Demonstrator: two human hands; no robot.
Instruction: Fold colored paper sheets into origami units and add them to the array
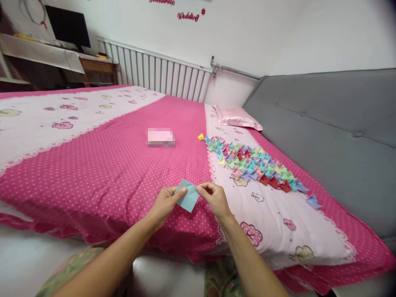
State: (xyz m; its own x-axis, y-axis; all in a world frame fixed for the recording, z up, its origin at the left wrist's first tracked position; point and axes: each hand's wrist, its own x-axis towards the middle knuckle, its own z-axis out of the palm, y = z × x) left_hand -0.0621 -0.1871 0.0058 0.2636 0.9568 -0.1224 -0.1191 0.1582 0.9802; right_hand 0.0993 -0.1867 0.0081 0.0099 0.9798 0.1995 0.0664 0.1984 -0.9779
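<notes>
A square of light blue paper (187,197) is held up over the near edge of the bed, with crease lines faintly showing on it. My left hand (168,202) grips its left side, thumb on top and the other fingers behind. At the paper's right corner, my right hand (213,198) pinches between thumb and index finger. To the right lie many small folded paper shapes (247,161) in rows, in blue, green, red, yellow, pink and purple. One yellow folded piece (201,136) sits at their far left end, and a blue-purple one (314,201) lies apart at the near right.
The pink dotted bedspread (108,156) spreads before me. On it lies a blurred pink block (160,137), and farther back a pink pillow (237,117). A grey padded headboard (324,107) rises on the right. A radiator (154,68) and a desk with a monitor (68,25) stand behind.
</notes>
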